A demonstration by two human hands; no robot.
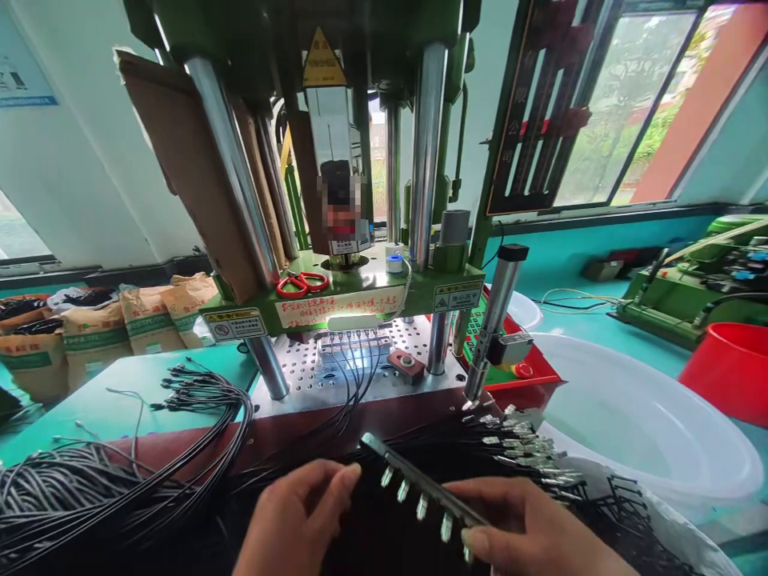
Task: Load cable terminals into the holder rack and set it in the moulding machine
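My right hand (516,520) grips one end of a dark narrow bar (420,480), which slants up toward the left. Several shiny metal plug ends (422,506) stick out along the bar's lower side. My left hand (300,516) is beside the bar's far end, apart from it, with thumb and fingertips pinched together; whatever they hold, if anything, cannot be made out. Beyond the hands, black cables (354,388) run into a lit metal mould (354,352) on the press bed. Many cables with metal plugs (528,448) lie just behind my right hand.
A green press with steel columns (426,160) stands ahead; red-handled scissors (302,283) lie on its plate. Bundled black cables (204,400) cover the left side. On the right are a red control box (540,364), a white tub (654,416) and a red bucket (729,372).
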